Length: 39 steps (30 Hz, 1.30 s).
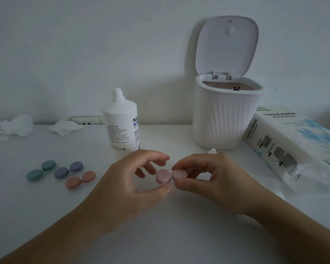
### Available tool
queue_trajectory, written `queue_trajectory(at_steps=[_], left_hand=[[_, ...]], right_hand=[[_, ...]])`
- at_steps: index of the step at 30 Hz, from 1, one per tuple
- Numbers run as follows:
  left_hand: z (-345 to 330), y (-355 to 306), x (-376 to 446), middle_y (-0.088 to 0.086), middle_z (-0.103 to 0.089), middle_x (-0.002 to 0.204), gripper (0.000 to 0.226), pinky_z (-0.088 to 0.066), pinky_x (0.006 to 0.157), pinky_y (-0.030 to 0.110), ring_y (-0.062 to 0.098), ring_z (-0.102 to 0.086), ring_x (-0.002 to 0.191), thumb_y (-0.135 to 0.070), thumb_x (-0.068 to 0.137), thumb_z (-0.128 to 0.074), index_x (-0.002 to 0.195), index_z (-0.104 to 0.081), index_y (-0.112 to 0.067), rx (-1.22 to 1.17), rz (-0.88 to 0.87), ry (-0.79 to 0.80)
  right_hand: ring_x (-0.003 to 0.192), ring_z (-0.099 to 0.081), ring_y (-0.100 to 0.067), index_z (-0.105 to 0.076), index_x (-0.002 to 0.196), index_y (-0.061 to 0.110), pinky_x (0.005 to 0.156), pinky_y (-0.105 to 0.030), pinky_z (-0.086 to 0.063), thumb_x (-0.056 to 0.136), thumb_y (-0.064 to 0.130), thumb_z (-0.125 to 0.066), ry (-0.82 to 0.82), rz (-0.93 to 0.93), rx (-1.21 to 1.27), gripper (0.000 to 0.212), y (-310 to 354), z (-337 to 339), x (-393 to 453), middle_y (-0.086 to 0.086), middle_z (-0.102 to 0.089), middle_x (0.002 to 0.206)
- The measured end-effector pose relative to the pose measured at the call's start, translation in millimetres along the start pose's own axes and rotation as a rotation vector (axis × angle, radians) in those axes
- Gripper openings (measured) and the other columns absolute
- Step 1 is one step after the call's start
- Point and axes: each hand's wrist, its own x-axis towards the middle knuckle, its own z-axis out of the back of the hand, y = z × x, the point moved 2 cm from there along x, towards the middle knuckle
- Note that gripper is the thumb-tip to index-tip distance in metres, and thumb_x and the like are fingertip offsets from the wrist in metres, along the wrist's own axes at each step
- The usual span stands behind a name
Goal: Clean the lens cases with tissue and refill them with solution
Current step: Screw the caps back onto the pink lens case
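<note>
Open white bin (225,119), wall socket (86,121)

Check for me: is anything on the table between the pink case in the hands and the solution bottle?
Nothing visible. The pink lens case is held by the left hand and right hand just in front of the uncapped solution bottle; only left fingers lie between.

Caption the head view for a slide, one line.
Both hands hold a pink lens case over the table, beside the uncapped solution bottle.
</note>
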Motion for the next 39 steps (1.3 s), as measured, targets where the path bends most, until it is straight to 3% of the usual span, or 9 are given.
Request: queue_trajectory(at_steps=[4, 8, 10, 14, 17, 24, 28, 31, 39], left_hand=[[-0.6, -1.0, 2.3, -0.014, -0.069, 0.098, 0.041, -0.047, 0.075, 0.018, 0.016, -0.059, 0.091, -0.056, 0.071, -0.072, 0.11, -0.064, -0.046, 0.002, -0.023, -0.05], [1.8, -0.7, 1.0, -0.018, -0.071, 0.11, 0.039, -0.051, 0.08, 0.025, 0.015, -0.063, 0.104, -0.046, 0.081, -0.069, 0.119, -0.063, -0.047, -0.006, -0.032, 0.014], [2.4, 0.1, 0.5, -0.02, -0.068, 0.116, 0.046, -0.053, 0.081, 0.03, 0.012, -0.061, 0.11, -0.054, 0.078, -0.067, 0.123, -0.06, -0.052, 0.008, -0.004, 0.022], [-0.2, 0.1, 1.2, -0.019, -0.069, 0.1, 0.042, -0.049, 0.072, 0.018, 0.012, -0.061, 0.091, -0.059, 0.068, -0.072, 0.107, -0.064, -0.045, 0.004, -0.01, -0.043], [0.4, 0.4, 1.6, -0.016, -0.065, 0.081, 0.036, -0.046, 0.063, 0.02, 0.011, -0.058, 0.077, -0.062, 0.064, -0.073, 0.088, -0.066, -0.037, 0.026, 0.002, -0.079], [0.7, -7.9, 1.8, -0.017, -0.066, 0.086, 0.021, -0.049, 0.067, 0.028, 0.015, -0.06, 0.08, -0.053, 0.075, -0.069, 0.089, -0.071, -0.038, 0.031, -0.034, 0.01], [0.4, -7.9, 1.4, -0.021, -0.066, 0.074, 0.023, -0.046, 0.059, 0.014, 0.008, -0.06, 0.068, -0.051, 0.07, -0.085, 0.085, -0.074, -0.038, -0.002, 0.031, -0.016], [0.9, -7.5, 1.8, -0.019, -0.066, 0.068, 0.021, -0.043, 0.055, 0.01, 0.004, -0.058, 0.061, -0.053, 0.068, -0.076, 0.082, -0.075, -0.037, -0.067, 0.058, -0.007], [9.1, -2.4, 5.4, -0.004, -0.076, 0.082, 0.024, -0.052, 0.07, 0.014, 0.004, -0.066, 0.072, -0.049, 0.066, -0.081, 0.085, -0.078, -0.035, -0.215, 0.067, 0.142]], right_hand=[[0.086, -0.071, -0.006, -0.073, 0.102, 0.037, 0.075, -0.011, -0.05, 0.085, 0.039, -0.076, 0.01, -0.006, 0.0, 0.017, 0.8, 0.0, -0.2, 0.02, -0.073, 0.093], [0.085, -0.071, -0.005, -0.074, 0.102, 0.034, 0.078, -0.009, -0.049, 0.085, 0.036, -0.077, 0.006, -0.01, -0.004, 0.017, 0.2, 0.8, 0.1, 0.02, -0.074, 0.092], [0.086, -0.071, -0.005, -0.074, 0.102, 0.035, 0.079, -0.009, -0.048, 0.085, 0.036, -0.077, 0.006, -0.01, -0.005, 0.017, 0.3, 0.7, -0.2, 0.02, -0.074, 0.092], [0.086, -0.071, -0.008, -0.075, 0.103, 0.032, 0.078, -0.015, -0.053, 0.084, 0.036, -0.077, 0.007, -0.007, -0.006, 0.02, 1.3, -0.1, 0.4, 0.018, -0.074, 0.093], [0.085, -0.071, -0.007, -0.075, 0.103, 0.032, 0.077, -0.014, -0.052, 0.083, 0.038, -0.077, 0.004, -0.01, -0.007, 0.021, 1.4, -0.2, 0.5, 0.018, -0.074, 0.092], [0.085, -0.071, -0.009, -0.076, 0.101, 0.031, 0.076, -0.014, -0.052, 0.084, 0.033, -0.078, 0.016, -0.022, 0.0, 0.017, 1.8, -2.5, 0.4, 0.016, -0.075, 0.091], [0.087, -0.071, -0.007, -0.075, 0.105, 0.032, 0.079, -0.02, -0.055, 0.083, 0.037, -0.076, 0.014, -0.026, -0.011, 0.022, 2.0, -0.8, 0.3, 0.017, -0.074, 0.093], [0.086, -0.071, -0.006, -0.075, 0.103, 0.032, 0.078, -0.02, -0.055, 0.083, 0.035, -0.078, 0.009, -0.018, -0.002, 0.021, 2.3, -0.9, -0.3, 0.018, -0.075, 0.092], [0.087, -0.072, -0.006, -0.077, 0.101, 0.027, 0.08, -0.011, -0.05, 0.082, 0.026, -0.081, 0.041, 0.005, 0.06, 0.02, 5.1, -3.8, -1.4, 0.014, -0.076, 0.091]])
